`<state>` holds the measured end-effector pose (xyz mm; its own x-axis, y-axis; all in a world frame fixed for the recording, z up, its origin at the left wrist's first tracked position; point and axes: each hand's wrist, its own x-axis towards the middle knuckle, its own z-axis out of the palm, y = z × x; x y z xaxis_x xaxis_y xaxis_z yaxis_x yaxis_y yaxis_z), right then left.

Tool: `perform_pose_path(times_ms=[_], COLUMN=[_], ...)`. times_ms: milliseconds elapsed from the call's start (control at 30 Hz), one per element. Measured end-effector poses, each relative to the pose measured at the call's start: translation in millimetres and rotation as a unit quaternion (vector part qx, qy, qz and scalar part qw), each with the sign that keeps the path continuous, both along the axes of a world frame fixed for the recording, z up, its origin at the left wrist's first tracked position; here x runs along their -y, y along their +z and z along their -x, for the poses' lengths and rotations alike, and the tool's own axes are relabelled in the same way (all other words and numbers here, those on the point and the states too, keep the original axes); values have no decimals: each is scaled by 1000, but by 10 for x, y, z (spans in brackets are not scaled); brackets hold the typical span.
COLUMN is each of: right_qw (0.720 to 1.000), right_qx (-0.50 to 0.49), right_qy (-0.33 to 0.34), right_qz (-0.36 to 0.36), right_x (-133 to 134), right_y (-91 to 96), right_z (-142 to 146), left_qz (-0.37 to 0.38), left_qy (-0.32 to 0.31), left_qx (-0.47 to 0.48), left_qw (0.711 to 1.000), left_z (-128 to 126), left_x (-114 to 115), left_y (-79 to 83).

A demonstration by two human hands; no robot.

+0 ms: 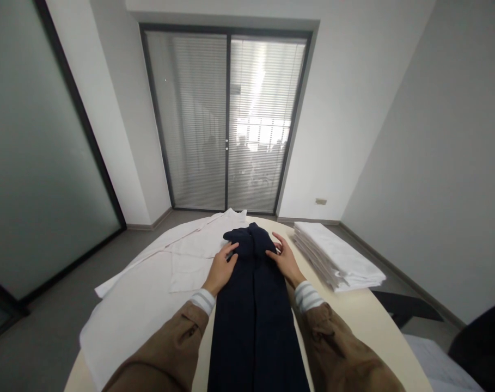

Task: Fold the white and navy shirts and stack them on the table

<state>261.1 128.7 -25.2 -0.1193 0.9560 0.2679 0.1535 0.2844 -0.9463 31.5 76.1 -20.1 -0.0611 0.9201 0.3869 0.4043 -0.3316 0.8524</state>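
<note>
A navy blue shirt lies lengthwise in front of me, folded into a long narrow strip with its collar at the far end. A seam or placket runs down its middle. At the left edge, near the collar, my left hand grips the cloth between thumb and fingers. My right hand holds the opposite edge, thumb on top and index finger raised. Some fingertips of both hands are hidden. To the left, a white shirt is spread flat beside the navy one.
A stack of folded white cloth stands at the right of the rounded cream table. Beyond the table is a glass partition with blinds. White papers or cloth and a dark shape are at the lower right.
</note>
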Motion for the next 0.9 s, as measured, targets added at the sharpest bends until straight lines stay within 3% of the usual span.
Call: perform_pose_path(times_ms=[100,200,300,400,500,667,767,900], right_qw=[998,995,983,950,916,880,860,832], right_qx=[-29,47,172,300,386,470,507,554], right_qy=[46,84,59,0,-4,35,36,14], right_qz=[40,17,-33,-85,-110,-57,-29,7], right_x=[85,210,365,531,681,833,864,869], right_y=[185,409,599,704,730,670,587,472], right_z=[-24,-62,-95,-122,-141,-120,-69,-2], left_qz=[-5,4,47,139,179,170,188,247], left_qy=[1,-8,-13,-21,-18,42,44,-12], left_qx=[56,115,143,118,2,-191,-216,-168], left_qw=[998,993,989,983,984,966,957,954], left_z=[-5,-4,31,101,178,258,260,190], left_x=[36,57,80,120,175,301,369,380], left_y=[125,230,312,358,357,309,296,261])
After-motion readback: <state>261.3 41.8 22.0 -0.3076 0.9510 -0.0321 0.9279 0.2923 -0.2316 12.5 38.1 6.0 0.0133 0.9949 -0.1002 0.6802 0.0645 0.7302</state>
